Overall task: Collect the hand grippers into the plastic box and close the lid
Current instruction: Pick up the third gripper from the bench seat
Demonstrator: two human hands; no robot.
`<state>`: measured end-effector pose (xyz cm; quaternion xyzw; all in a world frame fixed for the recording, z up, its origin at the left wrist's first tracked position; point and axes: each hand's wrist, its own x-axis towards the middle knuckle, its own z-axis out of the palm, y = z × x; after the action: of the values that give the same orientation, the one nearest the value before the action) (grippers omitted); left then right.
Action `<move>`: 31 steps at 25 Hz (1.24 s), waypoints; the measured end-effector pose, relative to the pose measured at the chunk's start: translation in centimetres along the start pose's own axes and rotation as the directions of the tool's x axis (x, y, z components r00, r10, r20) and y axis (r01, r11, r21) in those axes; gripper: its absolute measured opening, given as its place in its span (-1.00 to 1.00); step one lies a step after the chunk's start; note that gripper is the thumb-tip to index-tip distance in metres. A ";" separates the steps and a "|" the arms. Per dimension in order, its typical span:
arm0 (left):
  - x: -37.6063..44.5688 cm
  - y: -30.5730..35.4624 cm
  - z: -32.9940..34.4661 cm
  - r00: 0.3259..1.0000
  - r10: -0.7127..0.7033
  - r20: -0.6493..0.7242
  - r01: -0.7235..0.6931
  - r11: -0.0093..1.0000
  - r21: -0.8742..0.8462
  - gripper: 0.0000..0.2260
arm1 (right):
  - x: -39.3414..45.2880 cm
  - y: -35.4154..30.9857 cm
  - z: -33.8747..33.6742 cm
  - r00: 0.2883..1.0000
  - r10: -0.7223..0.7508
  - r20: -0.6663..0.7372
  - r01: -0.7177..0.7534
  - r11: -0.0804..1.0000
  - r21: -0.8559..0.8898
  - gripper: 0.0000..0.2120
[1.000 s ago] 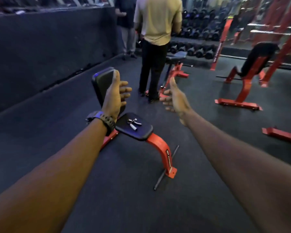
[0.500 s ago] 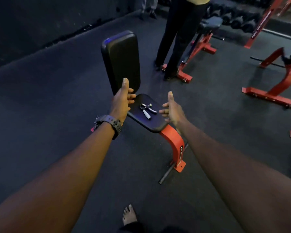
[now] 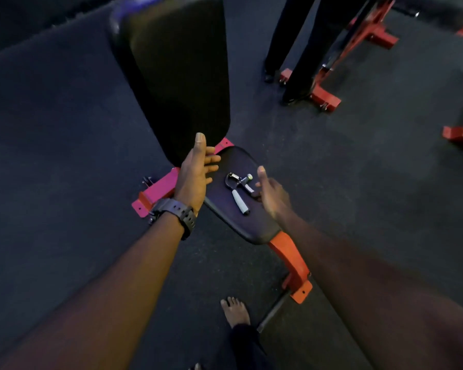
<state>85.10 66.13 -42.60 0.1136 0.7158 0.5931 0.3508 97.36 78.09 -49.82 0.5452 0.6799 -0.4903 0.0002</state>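
Observation:
A hand gripper (image 3: 238, 190) with a black frame, a metal spring and a white-grey handle lies on the black padded seat (image 3: 245, 225) of a red-framed bench. My left hand (image 3: 195, 173), with a black watch at the wrist, hovers open just left of it over the seat's rear edge. My right hand (image 3: 271, 194) is open right beside the hand gripper, fingers apart, partly covering its second handle. Neither hand holds anything. No plastic box is in view.
The bench's tall black backrest (image 3: 179, 76) rises behind the seat. Its red front leg (image 3: 292, 263) and floor bar lie near my bare foot (image 3: 235, 311). A person's dark-trousered legs (image 3: 300, 44) stand at the back right among more red bench frames (image 3: 329, 97).
The camera has come closer and tilted down, so the bench looms larger. Both open hands have moved in toward the seat; the right hand now sits right beside the hand gripper.

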 end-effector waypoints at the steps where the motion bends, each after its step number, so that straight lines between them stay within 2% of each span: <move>1: 2.6 -1.7 0.9 1.000 -0.024 -0.009 0.024 1.000 -0.012 -0.34 | 3.1 0.9 0.8 1.000 0.008 0.006 -0.008 1.000 -0.021 -0.24; 4: 8.5 -6.7 2.7 0.994 -0.089 -0.059 0.089 0.996 -0.003 -0.33 | 10.7 3.6 4.2 0.999 -0.039 -0.027 0.034 0.989 -0.146 -0.44; 6: 10.3 -8.8 2.8 0.991 -0.108 -0.080 0.107 0.994 -0.014 -0.35 | 13.4 4.6 6.2 0.990 -0.138 -0.024 0.120 0.925 -0.360 -0.39; 8: 12.1 -10.9 2.6 0.985 -0.136 -0.103 0.135 0.991 -0.020 -0.37 | 15.4 5.4 8.6 0.988 -0.152 -0.004 0.127 0.838 -0.530 -0.22; 11: 13.4 -12.4 1.9 0.985 -0.134 -0.110 0.133 0.991 -0.016 -0.36 | 16.4 6.0 11.0 0.994 -0.087 -0.066 0.036 0.833 -0.552 -0.06; 15: 14.4 -12.3 1.5 0.984 -0.130 -0.124 0.129 0.991 -0.021 -0.34 | 17.7 6.4 11.8 0.986 -0.133 -0.102 0.041 0.781 -0.624 -0.17; 17: 14.6 -11.8 1.3 0.985 -0.117 -0.124 0.117 0.993 -0.007 -0.32 | 18.2 6.2 11.6 0.989 -0.124 -0.075 0.058 0.813 -0.580 -0.25; 19: 14.5 -11.0 1.2 0.988 -0.095 -0.122 0.095 0.995 0.002 -0.29 | 18.4 5.1 10.9 0.995 -0.096 -0.019 0.076 0.882 -0.465 -0.37; 21: 14.3 -9.4 1.1 0.990 -0.063 -0.127 0.064 0.998 0.004 -0.29 | 18.0 2.9 9.7 0.999 -0.029 0.025 0.034 0.979 -0.200 -0.49; 23: 13.6 -7.2 1.0 0.991 -0.017 -0.133 0.016 1.000 -0.006 -0.31 | 16.2 -0.2 8.4 0.996 0.006 0.090 -0.016 0.994 0.106 -0.63; 25: 12.7 -4.3 0.5 0.985 0.029 -0.171 -0.034 0.999 -0.026 -0.34 | 13.8 -3.6 7.6 0.986 -0.086 0.144 0.034 0.943 0.331 -0.75; 26: 11.8 -2.3 0.1 0.979 0.064 -0.194 -0.069 0.997 -0.019 -0.33 | 12.3 -5.7 6.8 0.977 -0.147 0.155 0.076 0.918 0.390 -0.74; 28: 9.5 2.8 -1.8 0.959 0.141 -0.246 -0.148 0.989 -0.010 -0.30 | 8.4 -11.1 4.7 0.947 -0.266 0.178 0.170 0.889 0.426 -0.70; 31: 4.4 11.9 -6.7 0.905 0.233 -0.356 -0.264 0.964 -0.040 -0.31 | 1.1 -20.4 1.4 0.857 -0.445 0.260 0.311 0.849 0.428 -0.68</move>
<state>74.59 66.79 -32.83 0.0819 0.7196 0.6741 0.1447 81.08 79.56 -37.57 0.2922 0.6589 -0.6885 -0.0803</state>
